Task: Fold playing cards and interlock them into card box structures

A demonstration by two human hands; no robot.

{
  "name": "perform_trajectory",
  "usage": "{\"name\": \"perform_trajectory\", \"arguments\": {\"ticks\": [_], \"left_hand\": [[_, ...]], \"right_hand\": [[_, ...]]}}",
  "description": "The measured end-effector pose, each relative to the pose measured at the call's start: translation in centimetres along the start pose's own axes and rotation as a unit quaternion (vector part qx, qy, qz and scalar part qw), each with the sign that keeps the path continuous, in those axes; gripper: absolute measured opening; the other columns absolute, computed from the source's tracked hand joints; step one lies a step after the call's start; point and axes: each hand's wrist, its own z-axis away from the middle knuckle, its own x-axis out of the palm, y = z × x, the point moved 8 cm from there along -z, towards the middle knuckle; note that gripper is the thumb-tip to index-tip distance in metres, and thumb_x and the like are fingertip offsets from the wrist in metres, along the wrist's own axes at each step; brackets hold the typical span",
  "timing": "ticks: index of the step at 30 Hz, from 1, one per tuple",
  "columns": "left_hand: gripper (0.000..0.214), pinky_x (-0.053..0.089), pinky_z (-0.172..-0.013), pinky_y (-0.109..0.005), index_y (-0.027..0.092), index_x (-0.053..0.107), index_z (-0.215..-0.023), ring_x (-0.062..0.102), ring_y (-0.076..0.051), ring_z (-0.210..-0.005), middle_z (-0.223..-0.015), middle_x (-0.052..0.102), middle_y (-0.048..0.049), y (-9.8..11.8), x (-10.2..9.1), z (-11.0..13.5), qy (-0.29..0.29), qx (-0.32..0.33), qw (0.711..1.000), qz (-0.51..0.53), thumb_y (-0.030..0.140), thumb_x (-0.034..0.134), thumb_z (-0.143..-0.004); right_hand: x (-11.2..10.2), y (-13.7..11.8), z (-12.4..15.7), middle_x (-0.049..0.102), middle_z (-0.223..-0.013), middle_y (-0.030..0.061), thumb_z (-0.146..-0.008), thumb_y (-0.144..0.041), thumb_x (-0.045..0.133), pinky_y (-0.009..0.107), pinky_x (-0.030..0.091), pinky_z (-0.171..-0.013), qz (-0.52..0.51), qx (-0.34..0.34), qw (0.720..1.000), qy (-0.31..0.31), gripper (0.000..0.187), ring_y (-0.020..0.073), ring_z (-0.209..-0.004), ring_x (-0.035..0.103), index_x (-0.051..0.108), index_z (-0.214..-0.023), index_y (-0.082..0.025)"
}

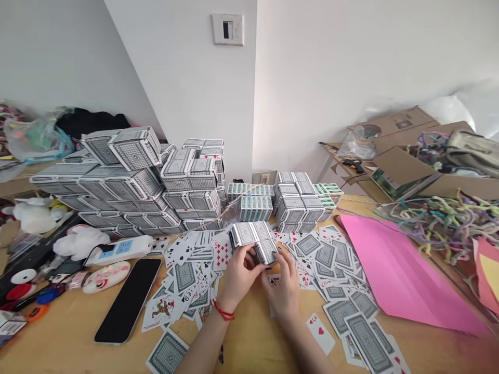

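A block built from folded playing cards (249,232), grey patterned backs outward, is between my hands at the middle of the table. My left hand (240,275), with a red string bracelet on its wrist, has thumb and fingers closed on the block's near left side. The fingers of my right hand (284,285) grip its lower right corner. Loose playing cards (185,275) lie spread to the left, some face up. More loose cards (325,257) are scattered to the right. A three of hearts (320,332) lies face up near my right wrist.
Stacked card blocks (132,182) stand at the back left, with smaller stacks (298,202) and green-white card boxes (255,206) behind my hands. A black phone (128,301) lies left, beside a power strip (120,249). Pink paper (397,270) and tangled fuzzy strands (440,223) are right.
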Motion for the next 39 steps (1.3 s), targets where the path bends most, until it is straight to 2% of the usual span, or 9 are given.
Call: {"name": "perform_trajectory", "arguments": {"ticks": [10,13,16,19,23,27,29,31,39], "left_hand": [[0.040,0.051,-0.066,-0.030,0.023,0.055,-0.105,0.056,-0.013,-0.064,-0.089,0.054,-0.0014,0.4,-0.5,0.1,0.005,-0.036,0.999,-0.033,0.025,0.066,-0.066],[0.041,0.049,-0.066,-0.031,0.023,0.056,-0.104,0.056,-0.014,-0.066,-0.086,0.055,-0.0015,0.6,-0.6,0.0,0.001,-0.037,0.997,-0.067,0.028,0.067,-0.065],[0.041,0.048,-0.064,-0.030,0.023,0.056,-0.107,0.056,-0.015,-0.065,-0.076,0.057,0.0006,0.7,-0.3,-0.1,-0.028,-0.037,0.996,-0.072,0.027,0.065,-0.067],[0.043,0.047,-0.062,-0.028,0.022,0.054,-0.110,0.057,-0.015,-0.062,-0.068,0.057,0.0022,0.5,0.0,0.0,-0.048,-0.048,0.996,-0.053,0.029,0.063,-0.069],[0.044,0.047,-0.061,-0.028,0.020,0.055,-0.107,0.058,-0.016,-0.062,-0.068,0.061,0.0009,0.1,0.0,0.1,-0.046,-0.077,0.996,-0.029,0.035,0.065,-0.067],[0.043,0.046,-0.061,-0.028,0.021,0.054,-0.109,0.058,-0.016,-0.062,-0.069,0.061,0.0010,-0.2,0.1,0.2,-0.048,-0.084,0.995,-0.004,0.032,0.063,-0.069],[0.039,0.046,-0.061,-0.027,0.021,0.053,-0.111,0.058,-0.015,-0.063,-0.072,0.061,0.0002,-0.2,0.2,0.3,-0.049,-0.077,0.996,0.010,0.025,0.059,-0.072],[0.037,0.046,-0.061,-0.026,0.021,0.054,-0.110,0.058,-0.015,-0.064,-0.073,0.062,-0.0009,-0.3,0.3,0.3,-0.042,-0.075,0.996,0.012,0.020,0.057,-0.073],[0.039,0.048,-0.061,-0.027,0.020,0.053,-0.112,0.059,-0.014,-0.063,-0.074,0.063,-0.0018,-0.4,0.4,0.5,-0.012,-0.059,0.998,0.022,0.020,0.057,-0.073]], "right_hand": [[0.3,0.2,0.2,0.049,-0.119,0.0140,-0.077,-0.022,0.052,0.047,0.045,-0.083,-0.014,0.012,1.000,-0.009,0.042,0.0278,-0.108,0.050,0.044,-0.118,-0.021],[0.9,0.1,0.4,0.043,-0.125,0.0148,-0.080,-0.018,0.048,0.047,0.046,-0.083,-0.009,0.012,0.999,-0.039,0.042,0.0284,-0.112,0.047,0.046,-0.121,-0.023],[1.5,-0.1,0.5,0.036,-0.131,0.0141,-0.081,-0.014,0.044,0.048,0.046,-0.083,-0.003,0.007,0.998,-0.066,0.043,0.0292,-0.117,0.043,0.047,-0.122,-0.026],[1.4,-0.2,0.5,0.034,-0.134,0.0134,-0.080,-0.012,0.043,0.050,0.044,-0.086,-0.016,0.009,0.997,-0.072,0.045,0.0302,-0.121,0.039,0.048,-0.123,-0.026],[0.8,-0.5,0.3,0.031,-0.138,0.0126,-0.073,-0.011,0.044,0.052,0.038,-0.094,-0.070,0.022,0.992,-0.101,0.053,0.0309,-0.127,0.032,0.045,-0.125,-0.022],[0.0,-0.8,-0.9,0.041,-0.134,0.0125,-0.074,-0.017,0.045,0.050,0.039,-0.095,-0.097,0.049,0.987,-0.121,0.046,0.0295,-0.123,0.039,0.049,-0.120,-0.020],[-0.1,-1.0,-1.9,0.047,-0.128,0.0134,-0.075,-0.023,0.050,0.048,0.040,-0.094,-0.079,0.063,0.988,-0.121,0.039,0.0289,-0.119,0.044,0.053,-0.114,-0.019],[0.1,-1.4,-2.9,0.053,-0.123,0.0135,-0.073,-0.026,0.054,0.046,0.042,-0.093,-0.054,0.063,0.989,-0.123,0.040,0.0284,-0.115,0.048,0.053,-0.113,-0.018],[1.4,-1.5,-4.5,0.059,-0.118,0.0121,-0.074,-0.020,0.053,0.041,0.049,-0.084,0.034,0.037,0.983,-0.178,0.033,0.0281,-0.107,0.056,0.064,-0.104,-0.021]]}}
